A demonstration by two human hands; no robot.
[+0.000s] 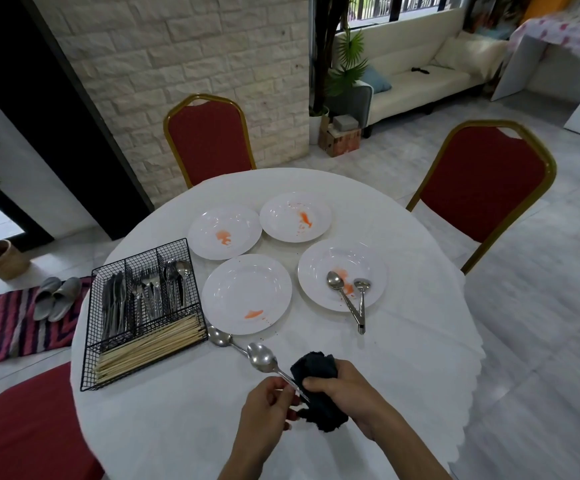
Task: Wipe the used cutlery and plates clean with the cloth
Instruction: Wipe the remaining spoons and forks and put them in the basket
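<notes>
A round table (177,427) draped in white cloth with a scalloped hem fills the middle of the frame, ringed by red padded chairs (209,140) with gold metal frames. At the left edge of the table sits a black wire-mesh basket (143,368), its upper compartments packed with steel knives, forks and spoons, its lower one with pale wooden chopsticks (150,346).

Four glossy white round plates cluster at the centre, each smeared with orange sauce: one at upper left (224,232), one at upper right (295,217), one at lower left (246,294), and one at right (342,275) carrying two steel spoons (342,292) whose handles cross past its lower rim.

Low in the frame, my right hand (347,393) is clenched around a crumpled dark cloth (319,393), soft and bunched. My left hand (268,403) pinches the end of a polished spoon (262,357), fingers closed on its thin handle; the handle runs into the cloth, and the oval bowl points toward the upper left. Another spoon (220,337) lies on the tablecloth just behind it, near the basket's lower right corner.
</notes>
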